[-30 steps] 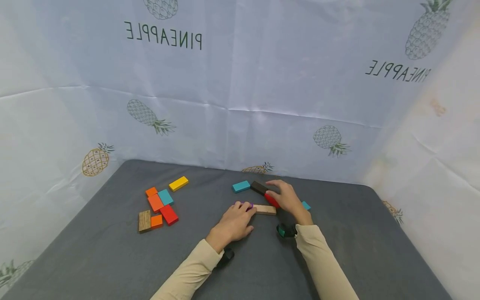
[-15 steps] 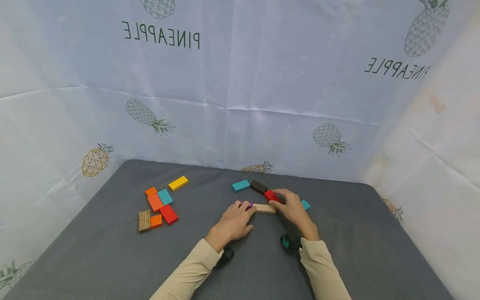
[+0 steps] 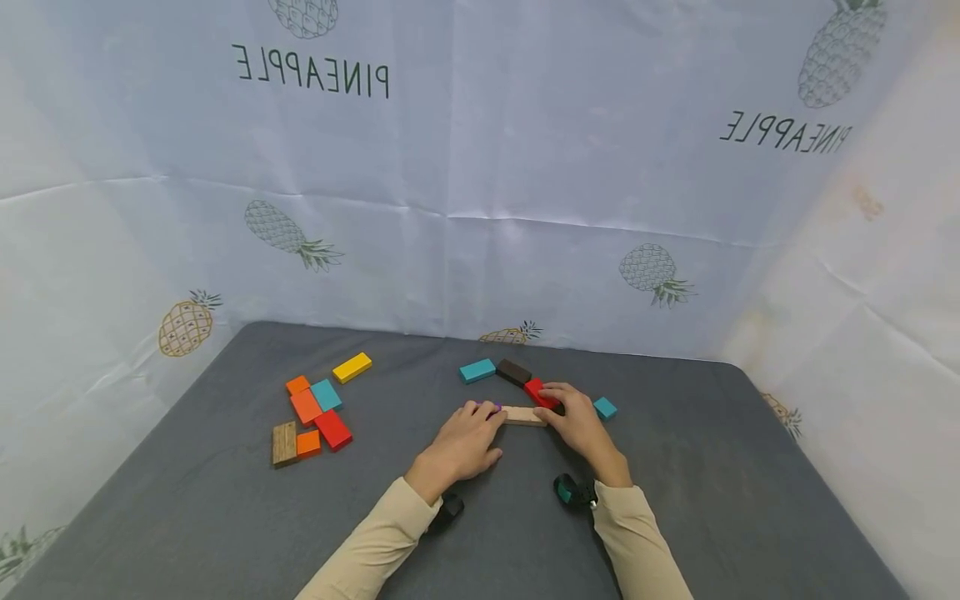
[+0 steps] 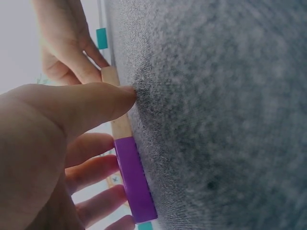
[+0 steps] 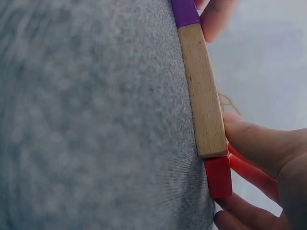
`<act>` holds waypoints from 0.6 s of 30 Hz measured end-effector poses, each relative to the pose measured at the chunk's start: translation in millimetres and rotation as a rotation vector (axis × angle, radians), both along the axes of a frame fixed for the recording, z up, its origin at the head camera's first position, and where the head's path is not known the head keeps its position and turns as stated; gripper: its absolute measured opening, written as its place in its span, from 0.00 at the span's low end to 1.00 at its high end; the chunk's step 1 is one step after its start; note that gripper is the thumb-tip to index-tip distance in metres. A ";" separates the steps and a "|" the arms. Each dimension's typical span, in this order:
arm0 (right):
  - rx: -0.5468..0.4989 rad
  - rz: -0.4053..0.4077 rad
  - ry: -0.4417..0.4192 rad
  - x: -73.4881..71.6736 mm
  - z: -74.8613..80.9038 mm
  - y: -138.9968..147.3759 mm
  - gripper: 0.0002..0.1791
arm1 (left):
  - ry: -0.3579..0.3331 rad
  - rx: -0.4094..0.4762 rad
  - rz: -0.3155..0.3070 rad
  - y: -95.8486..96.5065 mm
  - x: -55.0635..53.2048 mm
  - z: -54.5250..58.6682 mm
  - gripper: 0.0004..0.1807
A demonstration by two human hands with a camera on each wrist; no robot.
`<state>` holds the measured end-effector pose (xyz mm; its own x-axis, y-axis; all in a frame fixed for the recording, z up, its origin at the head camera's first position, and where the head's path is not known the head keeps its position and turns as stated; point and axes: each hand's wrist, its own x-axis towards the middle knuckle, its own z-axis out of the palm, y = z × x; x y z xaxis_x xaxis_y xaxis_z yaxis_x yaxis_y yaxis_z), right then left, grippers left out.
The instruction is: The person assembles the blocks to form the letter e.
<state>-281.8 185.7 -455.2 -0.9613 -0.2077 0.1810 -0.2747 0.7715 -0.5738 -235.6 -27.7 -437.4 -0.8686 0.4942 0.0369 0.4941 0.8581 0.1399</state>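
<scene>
My left hand [image 3: 459, 440] lies over a purple block [image 4: 136, 179], fingertips along its far side and thumb apart on the near side. End to end with the purple block lies a plain wooden block [image 5: 204, 91]. A red block [image 5: 219, 177] meets the wooden block's right end at an angle. My right hand [image 3: 581, 423] pinches the red block's near end, with the thumb beside the corner where it joins the wooden block and the fingers behind. From the red block's far end a dark brown block [image 3: 513, 372] continues the row, followed by a blue block [image 3: 477, 371].
A small blue block [image 3: 605, 407] lies right of my right hand. At the left are several blocks in a cluster, among them a red block [image 3: 333, 430] and a brown wooden block [image 3: 284, 443]; a yellow block [image 3: 352, 367] lies behind. A pineapple-print curtain [image 3: 450, 167] hangs beyond the table.
My right hand has drawn back toward me from above the red block to its near end, fingers closing in on it. My left hand stays at the purple block.
</scene>
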 end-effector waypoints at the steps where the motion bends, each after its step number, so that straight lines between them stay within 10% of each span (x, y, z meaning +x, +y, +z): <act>1: 0.000 -0.001 -0.002 0.2 0.2 -0.1 0.23 | -0.003 0.002 -0.002 0.0 0.1 0.2 0.31; 18: 0.010 -0.005 -0.005 1.1 -0.8 -0.7 0.22 | -0.018 0.055 -0.028 -3.0 -3.1 -0.5 0.31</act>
<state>-280.7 185.0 -456.1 -0.9631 -0.2047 0.1745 -0.2683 0.7785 -0.5674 -238.7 -30.6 -438.0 -0.8553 0.5159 0.0489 0.5147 0.8347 0.1960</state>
